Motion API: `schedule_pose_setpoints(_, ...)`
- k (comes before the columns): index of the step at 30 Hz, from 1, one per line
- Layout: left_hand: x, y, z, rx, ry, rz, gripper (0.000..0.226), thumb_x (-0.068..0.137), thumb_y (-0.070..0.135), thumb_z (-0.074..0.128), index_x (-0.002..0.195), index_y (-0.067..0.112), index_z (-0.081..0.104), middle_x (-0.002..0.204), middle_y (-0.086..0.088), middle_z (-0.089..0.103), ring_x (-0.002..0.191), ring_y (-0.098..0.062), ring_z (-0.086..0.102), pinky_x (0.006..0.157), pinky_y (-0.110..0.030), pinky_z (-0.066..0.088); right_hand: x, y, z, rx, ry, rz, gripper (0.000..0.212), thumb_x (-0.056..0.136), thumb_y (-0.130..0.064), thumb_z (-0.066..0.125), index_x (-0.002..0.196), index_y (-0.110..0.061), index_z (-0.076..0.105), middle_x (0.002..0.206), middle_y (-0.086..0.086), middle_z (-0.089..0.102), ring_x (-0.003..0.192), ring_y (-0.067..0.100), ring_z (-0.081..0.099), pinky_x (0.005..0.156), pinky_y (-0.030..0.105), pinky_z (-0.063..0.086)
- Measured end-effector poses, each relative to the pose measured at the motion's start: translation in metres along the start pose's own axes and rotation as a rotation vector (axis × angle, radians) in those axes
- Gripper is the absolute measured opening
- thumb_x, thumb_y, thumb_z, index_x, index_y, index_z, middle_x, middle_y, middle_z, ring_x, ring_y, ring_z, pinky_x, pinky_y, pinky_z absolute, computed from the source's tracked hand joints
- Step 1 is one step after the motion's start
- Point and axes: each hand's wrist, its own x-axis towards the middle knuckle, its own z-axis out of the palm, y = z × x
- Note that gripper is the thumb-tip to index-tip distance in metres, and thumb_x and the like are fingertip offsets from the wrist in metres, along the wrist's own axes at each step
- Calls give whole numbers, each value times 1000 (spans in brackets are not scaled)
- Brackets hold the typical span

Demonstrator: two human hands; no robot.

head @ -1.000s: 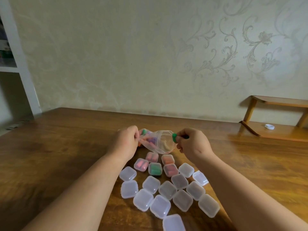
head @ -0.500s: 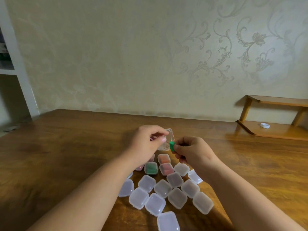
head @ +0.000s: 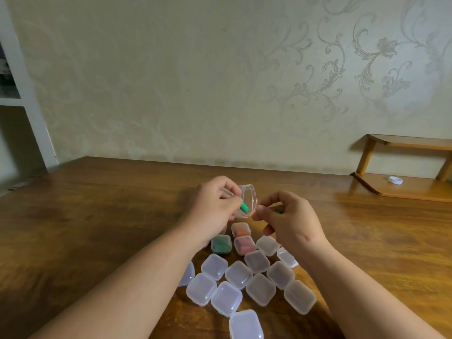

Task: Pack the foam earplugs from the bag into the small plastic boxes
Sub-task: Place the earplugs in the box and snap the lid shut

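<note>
Left hand (head: 215,206): fingers curled round a tilted open box (head: 248,200), above the worktop (head: 97,216).
Green earplug (head: 244,206): seemingly inside that box, slanted.
Right hand (head: 291,216): just right of the box, fingers pinching a second earplug (head: 278,212), mostly hidden.
Coming move: likely leftward, into the box.

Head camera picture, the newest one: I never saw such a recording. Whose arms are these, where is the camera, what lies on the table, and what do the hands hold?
No machine: a person wears the camera on the head, so it looks down at their own arms. The left hand holds a small clear box, open, with a green earplug inside. The right hand pinches a green bit, probably another earplug. On the wooden table lie closed boxes: many empty boxes, and filled boxes with green, orange and pink plugs.
</note>
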Motion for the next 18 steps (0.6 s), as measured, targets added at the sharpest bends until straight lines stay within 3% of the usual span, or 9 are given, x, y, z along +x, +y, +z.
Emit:
schedule_pose_setpoints(3,0,0,-3,-70,-22,-70,26,96,4,56,94,25,71,96,1,73,83,-11,71,73,-31,63,1,2,-1,-41,42,-37,6,91,-27,65,89,-22,63,76,-8,72,49,-11,55,46,12,37)
schedule_pose_setpoints(5,-1,0,-3,-139,-44,-127,28,96,1,56,91,22,73,95,0,74,85,-12,73,82,-47,62,0,1,-2,-23,37,-48,7,90,-28,66,89,-21,64,77,-9,72,60,-5,60,53,15,39)
schedule_pose_setpoints(7,-2,1,-3,-201,-61,-165,23,93,-1,59,92,18,73,98,-3,74,88,-15,74,86,-53,60,-2,1,-2,-34,6,-52,7,87,-27,69,89,-22,66,81,-8,70,72,4,61,58,17,42)
schedule_pose_setpoints(10,-2,1,-5,-177,-70,-170,18,91,2,66,96,19,72,105,-2,73,89,-13,74,84,-50,61,-4,1,0,-71,-14,-43,1,88,-24,69,89,-26,68,86,-8,66,75,7,59,61,17,45)
schedule_pose_setpoints(15,-1,1,-6,-191,-57,-155,20,89,3,69,98,21,71,101,-1,74,88,-14,75,82,-53,61,-3,-2,-1,46,37,38,26,93,-5,54,96,-25,70,88,-5,70,76,9,67,56,16,47)
schedule_pose_setpoints(18,-2,3,-5,-191,-66,-137,13,91,9,70,98,21,70,92,1,76,82,-14,75,80,-54,61,-4,-1,0,153,68,21,18,92,-4,61,95,-20,69,84,1,72,73,11,70,64,22,57)
